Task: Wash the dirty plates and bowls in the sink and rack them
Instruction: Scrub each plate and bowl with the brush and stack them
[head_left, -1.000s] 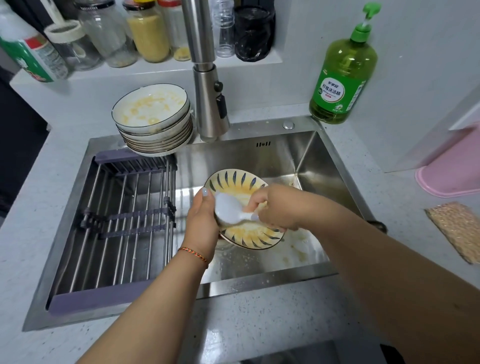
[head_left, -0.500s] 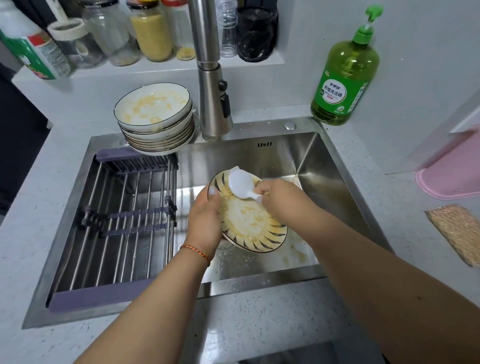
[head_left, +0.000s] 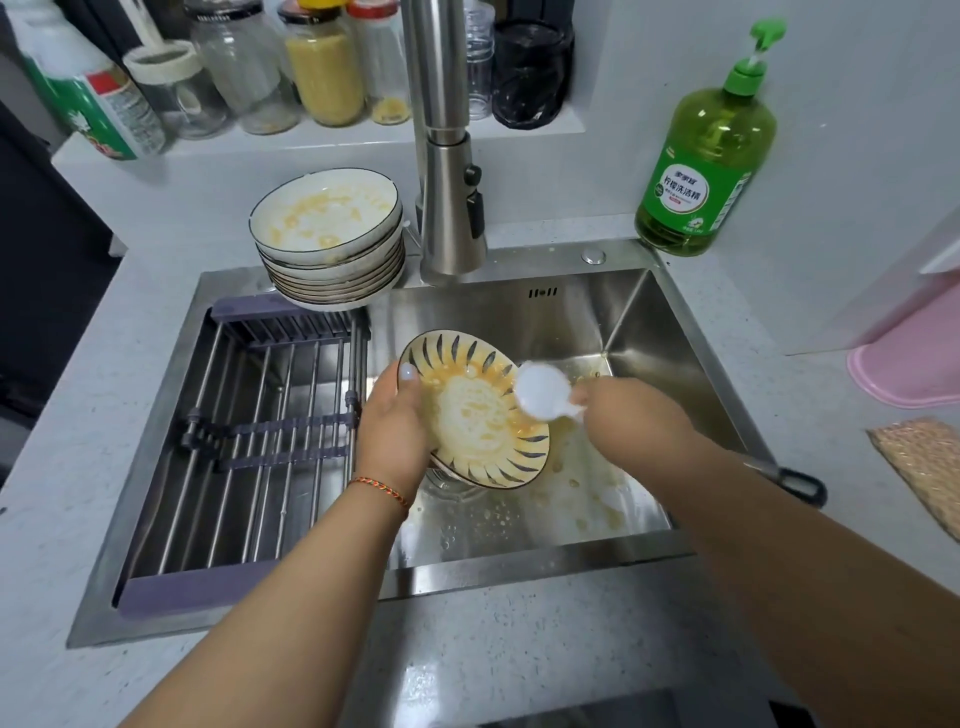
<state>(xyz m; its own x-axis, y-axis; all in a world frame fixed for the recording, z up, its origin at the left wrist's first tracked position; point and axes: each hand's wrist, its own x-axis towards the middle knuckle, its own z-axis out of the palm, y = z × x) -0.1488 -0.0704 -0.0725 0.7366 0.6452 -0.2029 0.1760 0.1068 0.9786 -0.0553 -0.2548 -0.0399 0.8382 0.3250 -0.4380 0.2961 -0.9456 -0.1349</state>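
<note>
A pale speckled tabletop (head_left: 519, 649) surrounds the sink cut-out, its near edge glossy under overhead light. Behind it rises a plain white wall (head_left: 649, 104) with a recessed shelf (head_left: 322, 139) holding jars (head_left: 324, 67) and a dark container (head_left: 532, 67). A green bottle (head_left: 709, 166) stands at the tabletop's back right. A pink tub (head_left: 914, 358) and a woven mat (head_left: 924, 462) lie at the right edge. A steel tap (head_left: 447, 156) rises at the back.

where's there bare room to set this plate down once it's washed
The drying rack over the sink's left half shows bare bars, bordered by the sink rim and the plate in the left hand. The front counter is also bare. Crowded: the back-left corner with the stacked dirty bowls, the faucet, and the basin under the right hand.
</note>
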